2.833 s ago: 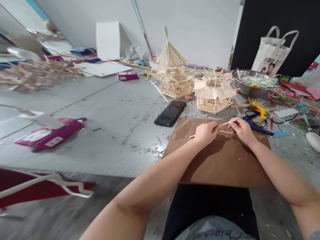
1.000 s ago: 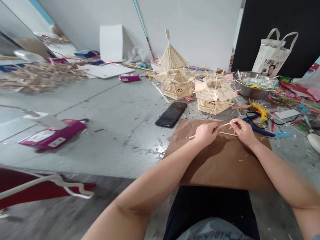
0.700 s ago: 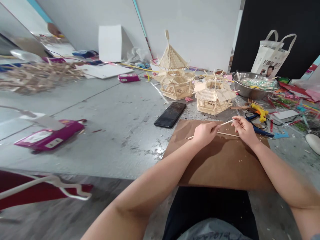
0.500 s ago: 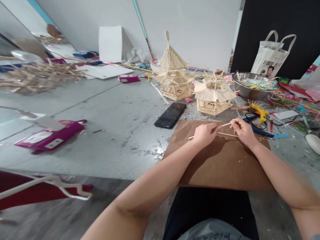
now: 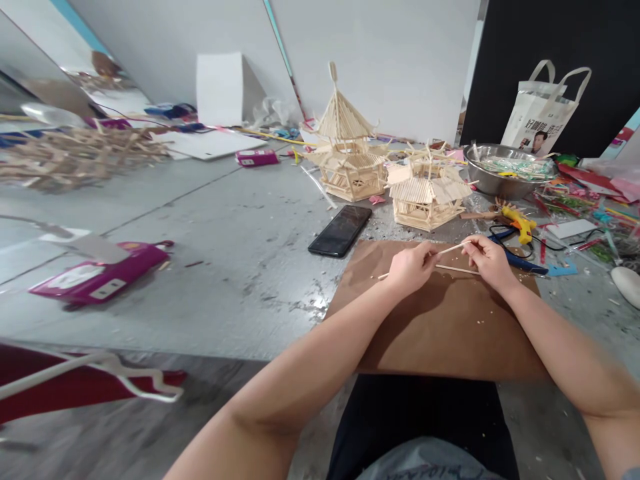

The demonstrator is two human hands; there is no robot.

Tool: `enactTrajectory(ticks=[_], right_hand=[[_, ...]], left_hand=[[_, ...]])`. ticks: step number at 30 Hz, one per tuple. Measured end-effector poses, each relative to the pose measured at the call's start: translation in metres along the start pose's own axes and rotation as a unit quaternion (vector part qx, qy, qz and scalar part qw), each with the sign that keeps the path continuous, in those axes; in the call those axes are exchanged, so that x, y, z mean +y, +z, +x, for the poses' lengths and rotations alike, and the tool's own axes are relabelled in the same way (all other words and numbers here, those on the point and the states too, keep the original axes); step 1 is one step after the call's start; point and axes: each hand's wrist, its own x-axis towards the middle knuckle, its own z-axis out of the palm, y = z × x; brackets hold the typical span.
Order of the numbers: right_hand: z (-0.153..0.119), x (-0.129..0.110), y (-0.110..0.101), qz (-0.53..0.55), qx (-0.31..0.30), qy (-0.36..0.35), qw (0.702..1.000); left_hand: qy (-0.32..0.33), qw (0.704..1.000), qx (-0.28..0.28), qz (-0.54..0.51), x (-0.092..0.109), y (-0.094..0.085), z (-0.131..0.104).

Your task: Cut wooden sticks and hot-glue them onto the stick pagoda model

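My left hand and my right hand are over a brown sheet. Between them runs a thin wooden stick, its left end pinched in my left fingers and its right end in my right fingertips. A second stick lies just below it, passing under my left hand, with its other end showing on the left. Beyond my hands stand a small stick-built pavilion and a taller one with a pointed roof.
A black phone lies left of the sheet. On the right are a yellow glue gun, a metal bowl, plastic scraps and a white mouse. Purple power strips and a stick pile are at the left.
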Motion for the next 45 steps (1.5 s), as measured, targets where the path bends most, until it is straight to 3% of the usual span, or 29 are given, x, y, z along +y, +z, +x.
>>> enactTrajectory(ticks=[7,9,11,14,17,19,21,27,33,38,41,45], right_hand=[[0.004,0.003,-0.005,-0.014,0.021,-0.002,1.000],[0.007,0.001,-0.015,-0.076,0.043,-0.011,0.996],[0.011,-0.002,-0.031,-0.204,0.050,-0.006,0.978],[0.015,-0.007,-0.056,-0.448,-0.014,0.058,0.892],[0.016,-0.008,-0.074,-0.583,-0.115,0.136,0.793],[0.017,-0.005,-0.079,-0.615,-0.164,0.176,0.751],[0.018,-0.003,-0.081,-0.624,-0.186,0.197,0.733],[0.019,-0.002,-0.077,-0.627,-0.195,0.211,0.724],[0.020,-0.001,-0.075,-0.627,-0.157,0.192,0.739],[0.020,-0.004,-0.074,-0.620,-0.079,0.158,0.765],[0.019,-0.011,-0.076,-0.609,-0.001,0.154,0.778],[0.019,-0.019,-0.082,-0.515,0.118,0.115,0.841]], left_hand=[[0.010,1.000,-0.001,-0.008,-0.002,0.000,0.001],[0.001,1.000,0.006,-0.006,-0.003,0.000,0.002],[-0.009,1.000,0.016,-0.005,-0.005,-0.001,0.003],[-0.017,0.999,0.028,-0.007,-0.008,-0.003,0.004],[-0.021,0.999,0.032,-0.013,-0.009,-0.003,0.006],[-0.020,0.999,0.035,-0.021,-0.010,-0.003,0.006],[-0.017,0.999,0.037,-0.029,-0.011,-0.002,0.006],[-0.012,0.998,0.042,-0.052,-0.013,-0.001,0.006],[-0.013,0.996,0.053,-0.068,-0.015,0.001,0.007],[-0.017,0.993,0.071,-0.088,-0.017,0.001,0.009],[-0.024,0.991,0.088,-0.102,-0.017,0.000,0.009],[-0.019,0.986,0.110,-0.122,-0.017,-0.002,0.008]])
